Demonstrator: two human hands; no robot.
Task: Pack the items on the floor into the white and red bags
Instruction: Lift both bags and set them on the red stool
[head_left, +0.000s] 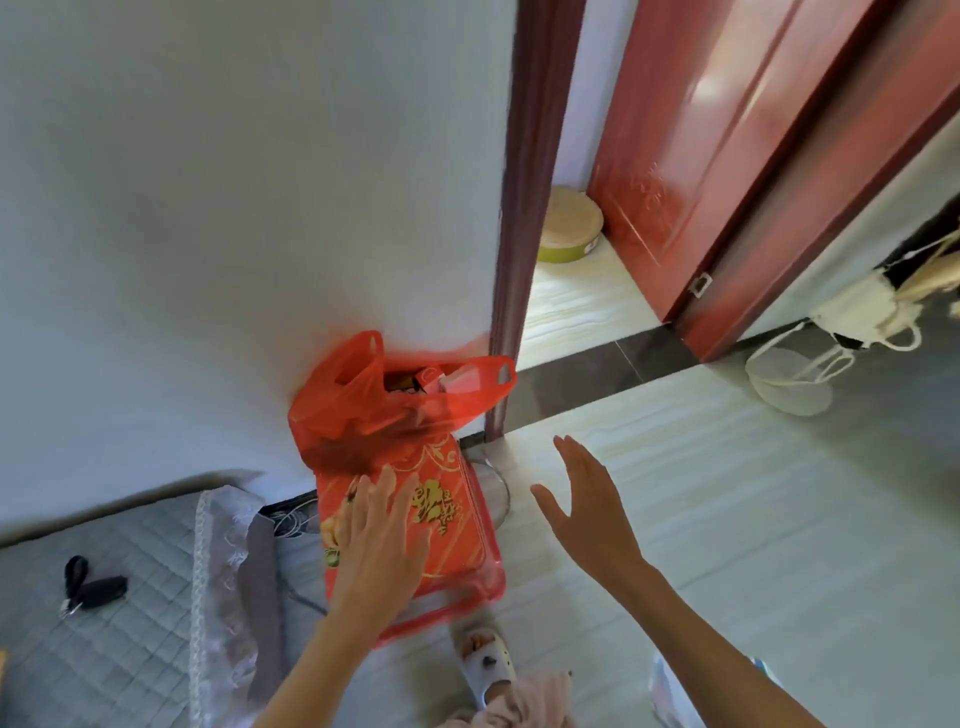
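Observation:
A red plastic bag (363, 410) leans against the white wall, its mouth open, with boxes and packets showing inside. Below it a red tray with gold flower print (457, 525) stands tilted against the bag. My left hand (382, 540) lies flat with fingers spread on the tray's face. My right hand (587, 504) hovers open above the floor to the right of the tray, holding nothing. At the bottom right edge a pale plastic bag (670, 696) shows partly behind my right forearm.
A grey quilted mattress (104, 623) with a black key fob (96, 587) lies at lower left. A doorway with a red door (701, 156) opens at upper right, a round yellow tin (569, 226) beyond it. White net bags (800, 374) hang at right. My slippered foot (485, 662) stands below the tray.

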